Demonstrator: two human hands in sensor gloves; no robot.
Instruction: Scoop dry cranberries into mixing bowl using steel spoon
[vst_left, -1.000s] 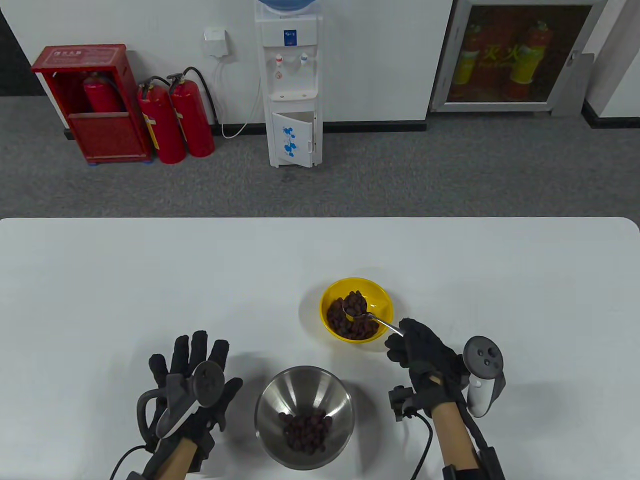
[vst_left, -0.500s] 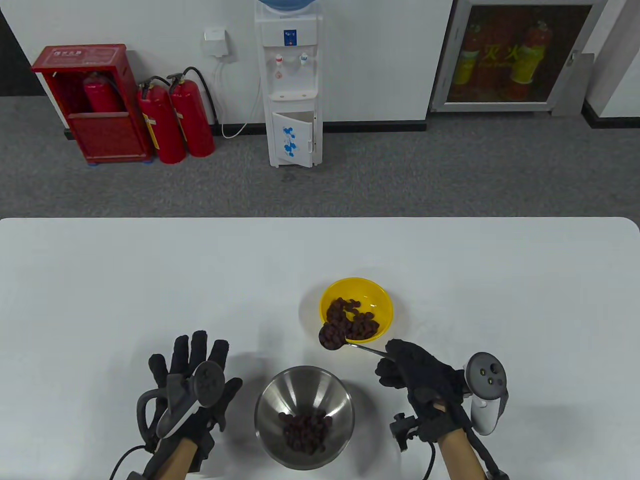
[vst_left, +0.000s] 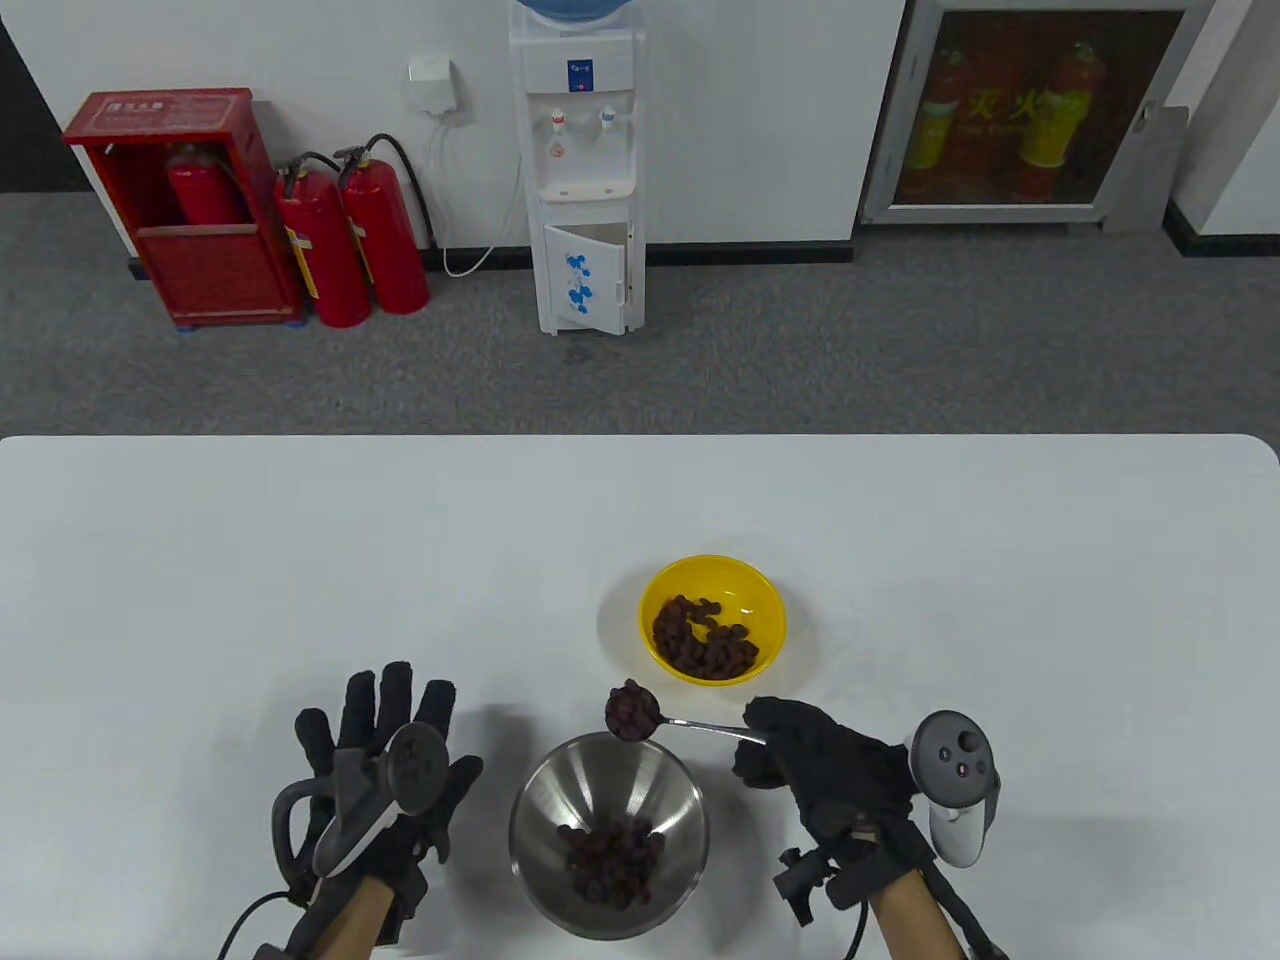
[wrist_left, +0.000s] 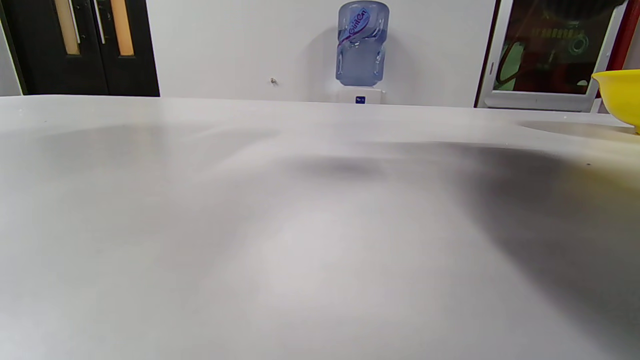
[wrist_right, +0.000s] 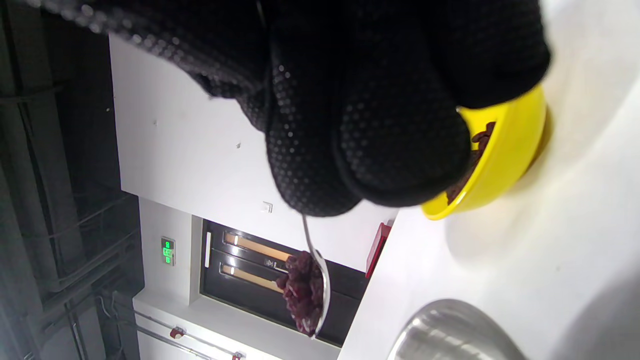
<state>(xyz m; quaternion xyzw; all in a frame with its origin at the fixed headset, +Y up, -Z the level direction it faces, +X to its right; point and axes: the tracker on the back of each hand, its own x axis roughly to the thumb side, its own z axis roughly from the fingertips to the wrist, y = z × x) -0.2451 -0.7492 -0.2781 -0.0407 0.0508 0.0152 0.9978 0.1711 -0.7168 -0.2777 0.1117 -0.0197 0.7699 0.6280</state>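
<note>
My right hand grips the handle of the steel spoon. Its bowl is heaped with dry cranberries and hangs just past the far rim of the steel mixing bowl, which holds a layer of cranberries. The yellow bowl with more cranberries stands behind. In the right wrist view the gloved fingers grip the spoon, the yellow bowl is at right and the mixing bowl rim at bottom. My left hand rests flat on the table, fingers spread, left of the mixing bowl.
The white table stretches far and to both sides. The left wrist view shows bare table and the yellow bowl's edge at far right. A water dispenser and fire extinguishers stand beyond the table.
My right hand lifted the loaded spoon out of the yellow bowl and carried it near and left to the mixing bowl's far rim. The left hand has not moved.
</note>
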